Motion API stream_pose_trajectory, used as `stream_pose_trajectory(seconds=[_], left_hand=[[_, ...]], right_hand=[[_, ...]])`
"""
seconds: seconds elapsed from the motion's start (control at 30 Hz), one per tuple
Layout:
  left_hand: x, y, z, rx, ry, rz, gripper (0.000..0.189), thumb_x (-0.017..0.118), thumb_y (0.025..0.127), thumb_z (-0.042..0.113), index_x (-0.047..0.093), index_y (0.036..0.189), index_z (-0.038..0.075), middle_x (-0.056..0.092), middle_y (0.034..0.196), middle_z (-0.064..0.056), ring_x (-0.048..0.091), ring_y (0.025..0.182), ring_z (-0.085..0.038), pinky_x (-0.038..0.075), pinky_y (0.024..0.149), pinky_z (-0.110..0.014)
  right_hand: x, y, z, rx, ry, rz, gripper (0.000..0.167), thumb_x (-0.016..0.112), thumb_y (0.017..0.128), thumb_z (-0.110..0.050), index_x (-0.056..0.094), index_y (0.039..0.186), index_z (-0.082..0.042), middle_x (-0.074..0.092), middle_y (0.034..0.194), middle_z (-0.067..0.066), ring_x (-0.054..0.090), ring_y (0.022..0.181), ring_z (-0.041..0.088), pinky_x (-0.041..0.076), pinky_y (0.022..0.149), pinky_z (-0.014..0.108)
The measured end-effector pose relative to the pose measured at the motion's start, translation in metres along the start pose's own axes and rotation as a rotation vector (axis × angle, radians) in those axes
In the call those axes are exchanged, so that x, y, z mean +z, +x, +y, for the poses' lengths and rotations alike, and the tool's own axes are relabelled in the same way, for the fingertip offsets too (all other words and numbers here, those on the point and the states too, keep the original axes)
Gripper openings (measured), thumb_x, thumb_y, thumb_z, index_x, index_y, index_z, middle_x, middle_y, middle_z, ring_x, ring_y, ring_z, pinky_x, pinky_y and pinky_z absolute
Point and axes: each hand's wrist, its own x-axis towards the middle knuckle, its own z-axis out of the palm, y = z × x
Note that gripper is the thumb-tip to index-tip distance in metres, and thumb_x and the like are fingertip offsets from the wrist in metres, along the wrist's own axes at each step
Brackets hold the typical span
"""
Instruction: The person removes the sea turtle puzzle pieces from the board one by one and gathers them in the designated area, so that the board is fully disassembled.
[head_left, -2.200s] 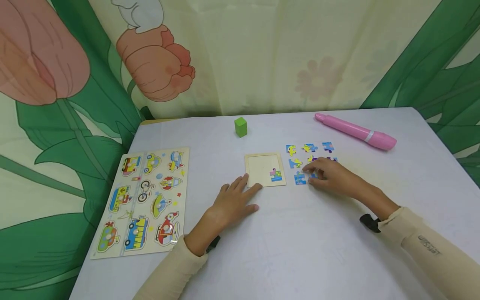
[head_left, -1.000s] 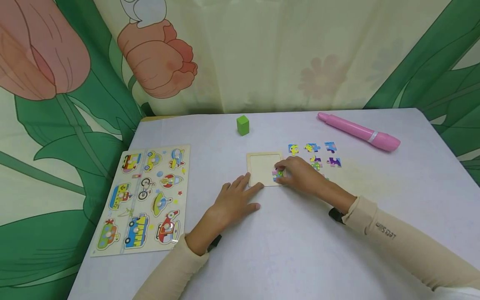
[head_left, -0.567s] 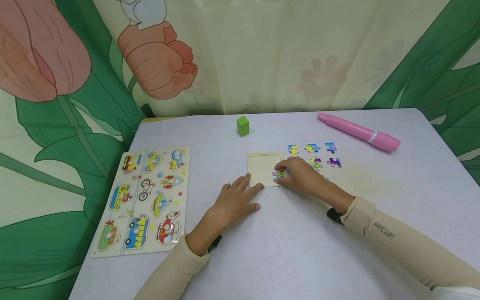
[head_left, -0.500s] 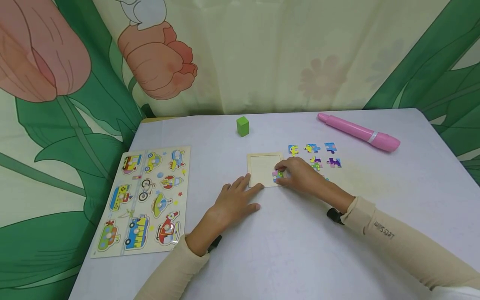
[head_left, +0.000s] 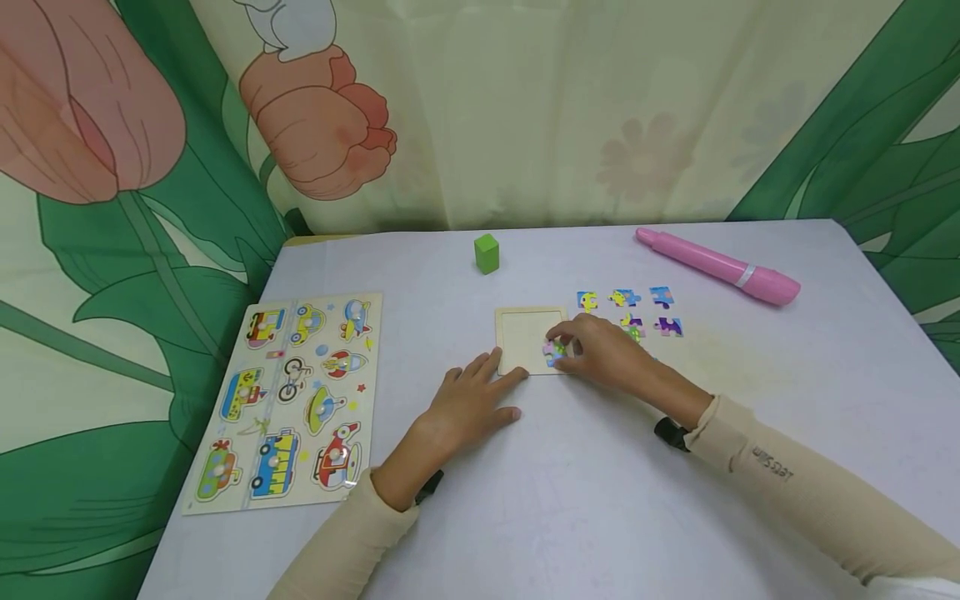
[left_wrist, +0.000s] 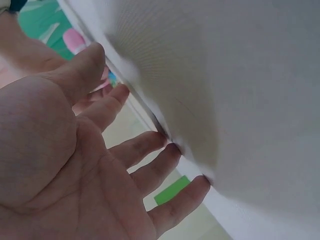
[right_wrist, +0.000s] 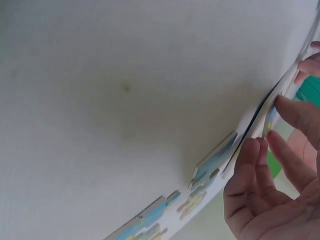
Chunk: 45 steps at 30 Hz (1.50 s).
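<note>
A small square wooden puzzle tray [head_left: 531, 311] lies mid-table, with a pink, green and blue jigsaw piece [head_left: 552, 353] at its lower right corner. My left hand [head_left: 467, 408] rests spread at the tray's lower left, fingertips touching its edge. At the lower right corner, my right hand [head_left: 603, 350] pinches a jigsaw piece [right_wrist: 270, 119] between thumb and fingers, seen in the right wrist view. That hand partly covers the corner, so I cannot tell whether one or two pieces are there. Loose jigsaw pieces [head_left: 667, 326] lie in rows right of the tray, some hidden behind the hand.
On the left lies a large vehicle puzzle board [head_left: 288, 400]. A green cube [head_left: 487, 253] stands beyond the tray. A pink marker-shaped object [head_left: 718, 267] lies at the back right. A patterned curtain [head_left: 510, 117] hangs behind the table.
From the loose pieces, my right hand has moved left to the tray's lower right corner, where the piece under its fingers has shifted slightly. The left hand stays in place.
</note>
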Motion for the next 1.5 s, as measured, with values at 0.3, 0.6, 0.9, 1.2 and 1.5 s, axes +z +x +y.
stream_pose_trajectory(seconds=[0.3,0.6,0.9,1.2,1.5], left_hand=[[-0.001,0.001,0.0,-0.009,0.017,-0.005,0.055,0.059,0.104,0.046,0.044,0.154,0.03,0.028,0.166,-0.016,0.029,0.151,-0.032,0.035,0.112,-0.055],[0.0,0.001,0.0,-0.008,0.005,-0.005,0.056,0.059,0.104,0.045,0.043,0.155,0.029,0.027,0.166,-0.015,0.028,0.152,-0.032,0.035,0.112,-0.056],[0.0,0.003,-0.004,-0.014,-0.011,0.0,0.057,0.059,0.104,0.044,0.043,0.156,0.028,0.025,0.167,-0.015,0.026,0.152,-0.032,0.033,0.113,-0.056],[0.002,0.002,-0.009,-0.022,-0.038,-0.008,0.057,0.059,0.104,0.044,0.043,0.156,0.028,0.025,0.167,-0.015,0.025,0.153,-0.031,0.032,0.114,-0.056],[0.004,0.0,-0.012,-0.013,-0.066,-0.016,0.058,0.06,0.104,0.043,0.042,0.157,0.027,0.023,0.168,-0.015,0.023,0.154,-0.031,0.03,0.115,-0.057]], right_hand=[[-0.009,-0.001,0.005,-0.03,0.001,-0.061,0.041,0.08,0.087,-0.005,0.07,0.127,-0.003,0.068,0.105,0.008,0.055,0.086,0.022,0.047,0.074,0.035],[-0.021,-0.012,0.019,0.01,0.034,-0.044,0.041,0.078,0.088,-0.006,0.069,0.128,-0.003,0.069,0.104,0.006,0.057,0.086,0.021,0.05,0.072,0.034],[-0.06,-0.06,0.074,0.105,-0.005,-0.004,0.046,0.079,0.088,-0.006,0.066,0.132,0.0,0.07,0.111,0.014,0.058,0.087,0.023,0.048,0.07,0.031],[-0.062,-0.079,0.11,0.144,-0.026,-0.036,0.045,0.077,0.089,-0.005,0.065,0.131,0.003,0.067,0.112,0.015,0.057,0.094,0.028,0.05,0.079,0.041],[-0.055,-0.079,0.11,0.154,-0.017,-0.044,0.047,0.076,0.09,-0.005,0.062,0.135,0.003,0.062,0.111,0.017,0.052,0.087,0.024,0.045,0.069,0.031]])
